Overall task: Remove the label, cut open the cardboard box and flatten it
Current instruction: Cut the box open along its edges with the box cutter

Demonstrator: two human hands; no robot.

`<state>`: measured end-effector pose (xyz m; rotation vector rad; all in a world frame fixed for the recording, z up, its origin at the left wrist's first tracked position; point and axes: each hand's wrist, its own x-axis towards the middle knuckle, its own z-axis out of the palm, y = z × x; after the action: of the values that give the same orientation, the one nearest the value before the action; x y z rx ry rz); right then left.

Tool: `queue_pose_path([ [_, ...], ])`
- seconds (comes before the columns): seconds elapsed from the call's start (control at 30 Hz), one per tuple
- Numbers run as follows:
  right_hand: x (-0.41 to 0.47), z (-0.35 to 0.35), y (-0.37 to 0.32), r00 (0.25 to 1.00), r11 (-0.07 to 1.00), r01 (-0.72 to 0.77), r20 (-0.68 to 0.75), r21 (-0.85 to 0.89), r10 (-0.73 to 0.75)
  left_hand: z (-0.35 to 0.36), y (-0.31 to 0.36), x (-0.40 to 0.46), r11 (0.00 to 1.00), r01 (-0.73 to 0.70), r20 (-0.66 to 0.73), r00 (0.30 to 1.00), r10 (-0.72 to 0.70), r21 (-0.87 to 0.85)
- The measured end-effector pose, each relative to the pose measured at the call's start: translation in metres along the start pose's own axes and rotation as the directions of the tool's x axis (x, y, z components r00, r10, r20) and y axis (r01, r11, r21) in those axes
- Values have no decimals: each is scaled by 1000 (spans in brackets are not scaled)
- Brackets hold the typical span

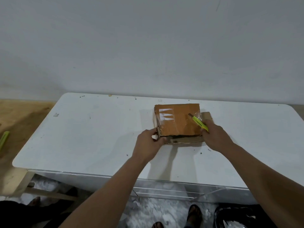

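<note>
No legible text on the cardboard box.

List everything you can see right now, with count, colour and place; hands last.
cardboard box: one, brown, far centre-right of table, clear tape on top
utility knife: one, yellow-green, over the box's right side
table: one, white, against the wall
green object: one, left edge, on wooden surface; identity unclear
black bag: one, floor, bottom right
left hand: one, grips box's near-left corner
right hand: one, holds knife at box's right
</note>
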<state>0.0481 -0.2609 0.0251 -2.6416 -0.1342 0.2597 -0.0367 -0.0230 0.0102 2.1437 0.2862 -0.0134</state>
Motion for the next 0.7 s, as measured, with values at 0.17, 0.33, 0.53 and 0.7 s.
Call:
queue_pose_path([
  [0.17, 5, 0, -7, 984, 973, 4, -173, -233, -45, 21, 4, -14, 999, 5, 23, 1000, -4, -32],
  [0.33, 0, 2, -16, 956, 962, 97, -243, -256, -161, 32, 10, -21, 996, -3, 105, 994, 13, -89],
  [0.53, -19, -2, -28, 957, 968, 207, -176, -142, -230, 19, 1, 8, 997, -17, -45, 999, 14, -75],
  [0.7, -32, -5, -34, 963, 967, 247, -95, -66, -252, 3, -10, 42, 994, -103, 74, 992, 101, 30],
])
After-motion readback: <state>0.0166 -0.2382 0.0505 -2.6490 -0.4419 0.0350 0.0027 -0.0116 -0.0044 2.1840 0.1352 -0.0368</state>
